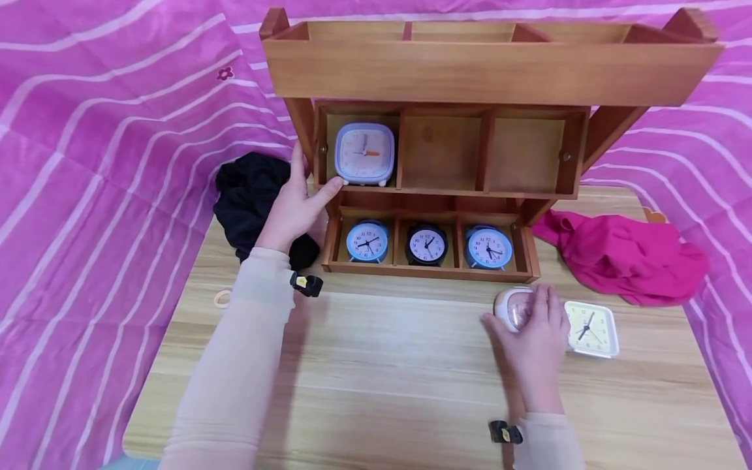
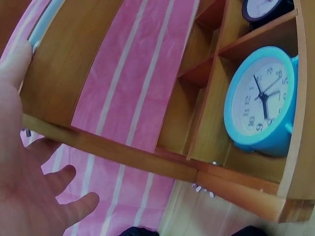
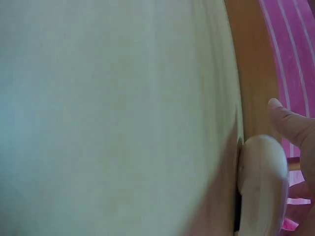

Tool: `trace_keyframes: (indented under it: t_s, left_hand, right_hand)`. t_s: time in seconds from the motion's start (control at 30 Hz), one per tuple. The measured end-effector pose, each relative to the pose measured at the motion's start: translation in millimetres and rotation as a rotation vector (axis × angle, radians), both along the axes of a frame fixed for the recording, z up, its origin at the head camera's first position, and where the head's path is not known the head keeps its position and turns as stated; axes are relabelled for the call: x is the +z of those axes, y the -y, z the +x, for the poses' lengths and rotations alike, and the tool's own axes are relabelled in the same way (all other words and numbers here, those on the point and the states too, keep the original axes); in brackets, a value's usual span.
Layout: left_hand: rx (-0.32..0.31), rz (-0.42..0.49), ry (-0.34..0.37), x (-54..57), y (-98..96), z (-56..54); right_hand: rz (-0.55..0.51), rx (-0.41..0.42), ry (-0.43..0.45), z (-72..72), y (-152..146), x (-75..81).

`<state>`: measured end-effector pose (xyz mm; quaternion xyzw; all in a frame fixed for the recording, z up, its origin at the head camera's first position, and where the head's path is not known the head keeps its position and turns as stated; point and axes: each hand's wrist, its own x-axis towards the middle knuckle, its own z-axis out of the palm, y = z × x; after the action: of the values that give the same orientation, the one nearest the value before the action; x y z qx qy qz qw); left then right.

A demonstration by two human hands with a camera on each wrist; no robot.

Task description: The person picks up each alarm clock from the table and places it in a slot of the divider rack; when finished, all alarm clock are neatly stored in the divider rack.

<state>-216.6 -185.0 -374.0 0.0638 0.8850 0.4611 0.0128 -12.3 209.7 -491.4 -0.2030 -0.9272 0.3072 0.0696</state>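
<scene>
A lilac alarm clock [image 1: 364,153] stands in the left compartment of the shelf's middle tier. Beside it is my left hand [image 1: 296,205], its thumb at the clock's lower left corner and its other fingers spread along the shelf's left side. My right hand [image 1: 534,346] is over a white rounded clock [image 1: 515,308] on the table, thumb to its left and fingers to its right. In the right wrist view the thumb stands apart from this clock's pale casing [image 3: 263,182]. Just right of that hand lies a square pale-yellow clock [image 1: 590,329], face up.
The wooden shelf [image 1: 470,73] has three tiers. Its bottom tier holds a blue clock [image 1: 367,241], a black clock [image 1: 427,245] and another blue clock [image 1: 489,248]. Black cloth [image 1: 252,196] lies left, magenta cloth [image 1: 634,258] right. A small ring [image 1: 222,299] is on the table.
</scene>
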Motion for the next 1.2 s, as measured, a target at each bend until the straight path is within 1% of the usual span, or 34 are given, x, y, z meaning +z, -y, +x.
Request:
trace_keyframes:
  t_s: [0.17,0.33,0.57,0.67,0.8,0.97,1.1,1.2]
  left_hand:
    - [0.020,-0.001,-0.001,0.8,-2.7,0.3]
    - [0.021,0.008,0.006,2.6,-2.2,0.8]
    - [0.024,0.009,0.006,2.0,-1.4,1.8]
    - [0.015,0.013,0.004,1.1,-2.2,1.4]
    - [0.000,-0.003,0.004,0.9,-2.3,0.6]
    - [0.002,-0.013,0.007,1.2,-2.0,0.8]
    - [0.005,-0.007,0.002,1.2,-2.1,0.8]
    - [0.008,-0.009,-0.001,0.1,-2.6,1.0]
  right_hand:
    - [-0.044,-0.026,0.037,3.7,-8,-4.1]
    - [-0.070,-0.028,0.066,5.5,-14,-5.1]
    - [-0.110,-0.003,0.054,7.7,-20,-3.6]
    - [-0.112,0.004,0.031,8.7,-21,-3.0]
    - [-0.103,-0.001,0.000,9.0,-21,-4.0]
    - [-0.108,-0.011,0.000,8.2,-22,-3.3]
    - [-0.117,-0.028,-0.044,7.6,-21,6.0]
    - [-0.118,-0.031,-0.119,6.5,-21,17.6]
